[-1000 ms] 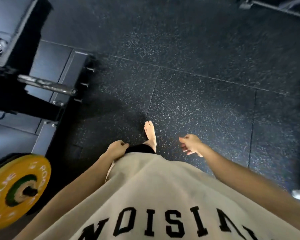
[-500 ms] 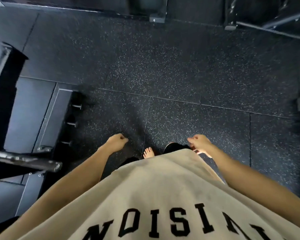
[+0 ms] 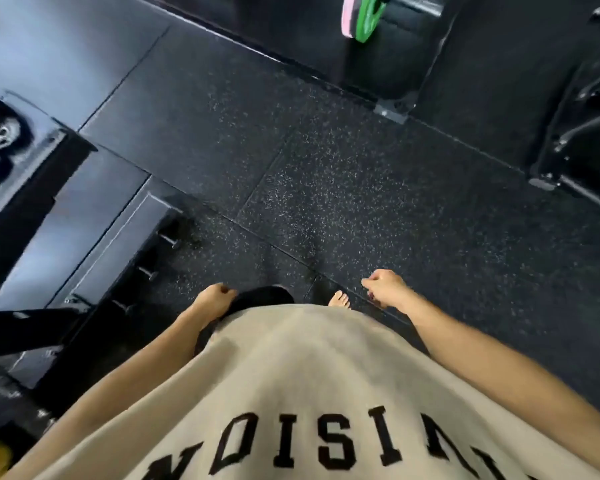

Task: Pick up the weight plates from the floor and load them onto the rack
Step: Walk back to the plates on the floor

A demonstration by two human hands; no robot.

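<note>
I see my left hand [image 3: 215, 299] and right hand [image 3: 383, 289] hanging loosely curled, holding nothing. The green and pink round weight plates [image 3: 361, 17], seemingly on a bar, stand far ahead.

Open floor [image 3: 343, 188] ahead; rack [image 3: 94, 237] w/ pegs blocks left.

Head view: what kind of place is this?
Most likely a gym: speckled black rubber floor, green and pink weight plates on a bar at the top, and a dark metal rack with stubby pegs on the left.
</note>
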